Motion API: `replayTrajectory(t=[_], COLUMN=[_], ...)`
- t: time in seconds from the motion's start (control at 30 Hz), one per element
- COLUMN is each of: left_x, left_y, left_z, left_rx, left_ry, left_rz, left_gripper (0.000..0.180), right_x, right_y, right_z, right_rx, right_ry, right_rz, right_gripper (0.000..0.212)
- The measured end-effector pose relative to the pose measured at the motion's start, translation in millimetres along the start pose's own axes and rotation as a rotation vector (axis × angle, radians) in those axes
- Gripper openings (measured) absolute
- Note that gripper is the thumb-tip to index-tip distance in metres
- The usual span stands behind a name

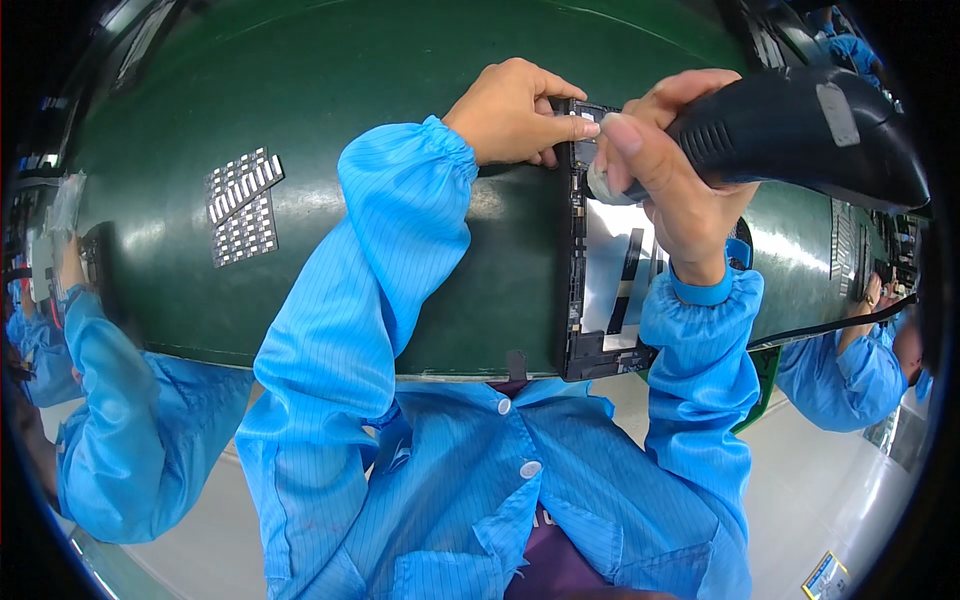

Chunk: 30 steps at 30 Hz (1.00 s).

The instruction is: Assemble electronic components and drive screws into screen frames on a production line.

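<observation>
An opened flat electronic device (572, 290), like a tablet housing, lies on the green table in front of me. Its frame is black, with a silver plate and black strips inside. My left hand (520, 112) grips its far left corner, thumb over the top and fingers at the edge. My right hand (690, 190) is closed round a bulky black hand-held tool (800, 135) with ribbed sides and a pale patch; its exact kind is unclear. A whitish end (604, 186) shows below my fingers, above the device. The hand and sleeve hide part of the device.
Two dark sheets of small pale parts (243, 232) overlap on the green table (330, 60) at left. A black cable (840, 325) crosses the right side. A co-worker's blue sleeve (125, 400) is close at left; another co-worker's sleeve (845, 385) is at right.
</observation>
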<state>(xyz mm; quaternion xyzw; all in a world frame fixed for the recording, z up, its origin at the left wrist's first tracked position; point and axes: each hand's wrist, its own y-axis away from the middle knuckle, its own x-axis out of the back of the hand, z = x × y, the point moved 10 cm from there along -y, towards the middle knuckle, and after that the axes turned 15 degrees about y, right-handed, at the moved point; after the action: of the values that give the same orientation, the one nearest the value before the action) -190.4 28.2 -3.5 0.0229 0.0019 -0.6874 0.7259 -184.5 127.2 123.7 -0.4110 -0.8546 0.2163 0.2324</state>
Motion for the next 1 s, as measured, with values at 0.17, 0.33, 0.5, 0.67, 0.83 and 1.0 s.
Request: replayTrajectory(t=[0.17,0.33,0.5,0.67,0.83,1.0], left_x=[-1.7,6.8,26.6,-69.1,-159.2,-140.7], left_y=[-4.8,1.5,30.7,112.0,172.2,144.8], left_z=[-2.5,3.1,17.9,66.6,56.6,50.4], left_rx=[0.047,0.096,-0.104,-0.49,-0.631,-0.584], left_ry=[0.044,-0.024,-0.114,-0.524,-0.646,-0.844], left_rz=[-0.028,0.033,0.357,0.175,-0.137,-0.145], left_gripper=[0.045,0.046,0.032,0.02,0.03,0.04], right_x=[4.1,15.3,80.1,114.3,100.8,112.5], right_y=[0.4,-7.9,-8.9,5.6,-3.9,-3.8], right_z=[-3.1,-11.4,-23.6,-29.2,-30.5,-28.5], right_rx=[-0.047,-0.34,0.191,-0.057,-0.029,0.218], right_ry=[-0.034,0.167,0.092,0.158,0.219,0.196], right_rz=[0.075,0.204,0.233,0.646,0.472,0.222], right_gripper=[0.025,0.031,0.028,0.025,0.025,0.031])
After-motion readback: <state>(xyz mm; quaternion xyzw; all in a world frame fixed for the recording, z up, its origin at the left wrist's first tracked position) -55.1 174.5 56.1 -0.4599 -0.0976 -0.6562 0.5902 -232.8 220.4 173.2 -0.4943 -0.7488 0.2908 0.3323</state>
